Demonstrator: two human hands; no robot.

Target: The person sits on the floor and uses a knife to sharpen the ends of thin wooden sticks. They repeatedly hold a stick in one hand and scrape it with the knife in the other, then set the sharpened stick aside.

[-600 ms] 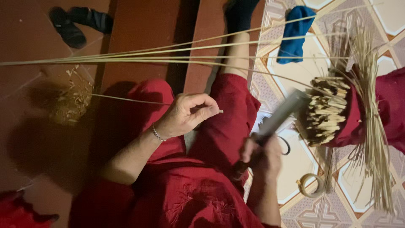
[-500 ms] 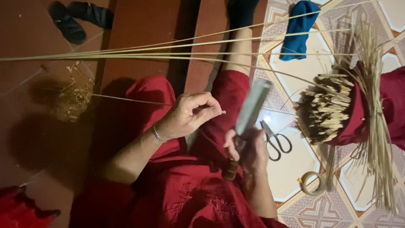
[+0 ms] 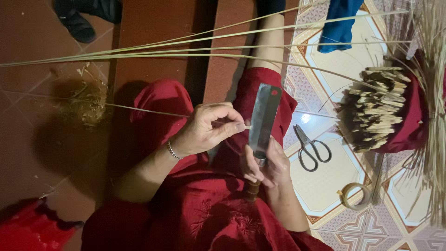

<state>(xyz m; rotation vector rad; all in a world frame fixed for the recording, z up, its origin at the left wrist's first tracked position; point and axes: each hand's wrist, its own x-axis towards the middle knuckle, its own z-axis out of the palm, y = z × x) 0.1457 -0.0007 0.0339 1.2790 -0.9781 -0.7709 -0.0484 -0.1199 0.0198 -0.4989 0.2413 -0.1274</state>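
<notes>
A person in red sits on a tiled floor [image 3: 353, 60], long strips [image 3: 186, 49] stretched across the lap. The right hand [image 3: 267, 167] grasps a broad knife [image 3: 263, 122]; the left hand [image 3: 209, 128] pinches a thin strip [image 3: 139, 110] against the blade. The fingertips lie so close to the edge that a slip could probably cut them or snap the strip.

No packages, labels, signs or screens show anywhere in this view.
</notes>
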